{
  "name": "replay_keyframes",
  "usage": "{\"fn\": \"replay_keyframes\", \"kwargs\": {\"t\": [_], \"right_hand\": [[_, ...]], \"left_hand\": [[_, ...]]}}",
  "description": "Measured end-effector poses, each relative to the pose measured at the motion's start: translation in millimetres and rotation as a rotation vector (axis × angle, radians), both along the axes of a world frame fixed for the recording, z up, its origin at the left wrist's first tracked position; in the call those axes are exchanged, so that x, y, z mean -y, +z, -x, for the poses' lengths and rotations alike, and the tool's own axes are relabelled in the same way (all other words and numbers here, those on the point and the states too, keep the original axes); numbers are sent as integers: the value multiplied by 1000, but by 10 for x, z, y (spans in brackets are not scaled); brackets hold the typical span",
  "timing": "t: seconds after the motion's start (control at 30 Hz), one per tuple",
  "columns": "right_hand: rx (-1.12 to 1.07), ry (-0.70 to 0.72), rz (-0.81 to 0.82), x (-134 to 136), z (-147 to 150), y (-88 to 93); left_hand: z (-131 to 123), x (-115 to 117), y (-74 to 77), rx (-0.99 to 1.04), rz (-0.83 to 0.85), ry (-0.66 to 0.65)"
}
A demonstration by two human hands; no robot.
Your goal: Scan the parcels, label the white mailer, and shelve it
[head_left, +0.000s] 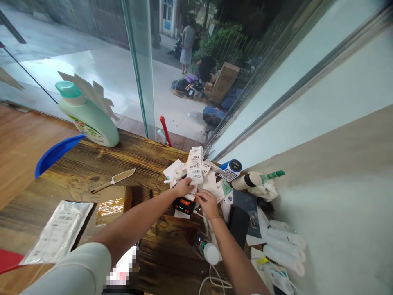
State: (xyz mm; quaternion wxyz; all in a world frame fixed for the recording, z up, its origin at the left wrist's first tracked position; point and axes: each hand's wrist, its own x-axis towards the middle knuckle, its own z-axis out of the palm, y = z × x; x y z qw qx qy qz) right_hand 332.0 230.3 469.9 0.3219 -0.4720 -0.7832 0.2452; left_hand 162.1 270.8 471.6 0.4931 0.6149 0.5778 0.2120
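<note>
A strip of white labels [195,164] printed with numbers such as 3044 and 3045 stands folded up behind a small black label printer [183,206] with orange parts. My left hand [183,187] is closed on the lower end of the strip, just above the printer. Right beside it, my right hand [208,202] pinches the strip's edge at the printer's right side. The fingertips partly hide the printer's top. Loose papers and cards [210,183] lie around and behind the strip.
On the wooden table, a knife [118,179], a taped box [112,205] and a silver parcel [58,231] lie left; a detergent bottle [92,119] stands behind. A drink bottle [211,253], cables, a dark folder [246,211] and white rolls [285,248] sit right. Glass panels rise behind.
</note>
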Motion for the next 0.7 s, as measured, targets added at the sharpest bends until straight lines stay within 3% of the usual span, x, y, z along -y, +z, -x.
{"fn": "replay_keyframes", "kwargs": {"t": [0.37, 0.57, 0.7], "right_hand": [[-40, 87, 128, 30, 81, 357], [-106, 163, 284, 116, 98, 583], [-223, 92, 402, 185, 4, 571]], "left_hand": [[-122, -192, 100, -12, 67, 47], [-99, -288, 159, 54, 100, 113], [-42, -280, 140, 136, 131, 140]]}}
